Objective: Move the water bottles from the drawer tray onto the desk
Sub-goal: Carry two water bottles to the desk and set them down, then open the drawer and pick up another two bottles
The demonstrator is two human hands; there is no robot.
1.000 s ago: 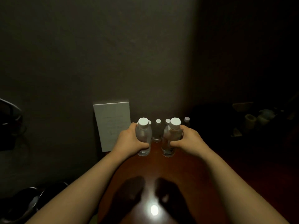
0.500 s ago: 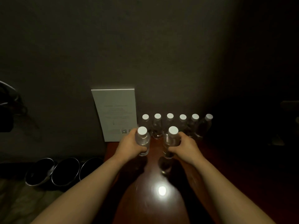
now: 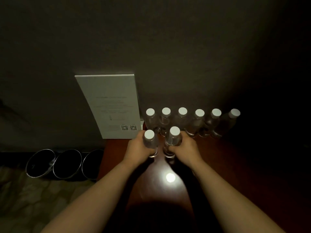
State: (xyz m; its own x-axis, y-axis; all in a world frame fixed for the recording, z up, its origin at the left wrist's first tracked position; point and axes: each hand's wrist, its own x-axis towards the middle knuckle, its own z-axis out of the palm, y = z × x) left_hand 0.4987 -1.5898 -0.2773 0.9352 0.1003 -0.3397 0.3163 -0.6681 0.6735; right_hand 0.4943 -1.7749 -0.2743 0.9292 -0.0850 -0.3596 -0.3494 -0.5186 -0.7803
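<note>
The left hand (image 3: 137, 147) is covering the left side of its bottle (image 3: 150, 143), and the right hand (image 3: 185, 147) is hiding the right side of the other (image 3: 172, 142). Darkness is swallowing the surface (image 3: 235, 165) at right. The printing on the white card (image 3: 111, 105) is reading too small and blurred to make out. Both forearms are running off the bottom edge.
</note>
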